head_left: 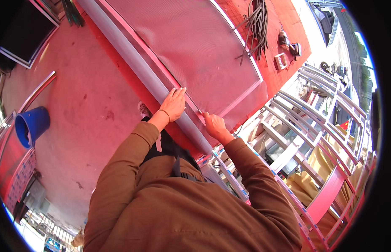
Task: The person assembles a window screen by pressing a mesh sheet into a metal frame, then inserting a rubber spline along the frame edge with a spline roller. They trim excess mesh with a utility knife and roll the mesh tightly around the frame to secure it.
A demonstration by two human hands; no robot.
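Observation:
A window-screen frame with grey mesh stretched across it lies on a red-topped table. Along its near-left side runs a long roll of mesh, and a dark strip follows the frame's edge beside it. My left hand rests open there, fingers stretched flat over the frame edge and the wrist above the roll. Closer to the frame's near corner, my right hand is closed at the same edge. A small tip pokes out from its fingers; what it belongs to is hidden.
On the table's far side lie a bundle of dark rubber strips, a cordless drill and a small pale box. Metal frames are stacked at the right. A blue bucket stands at the left.

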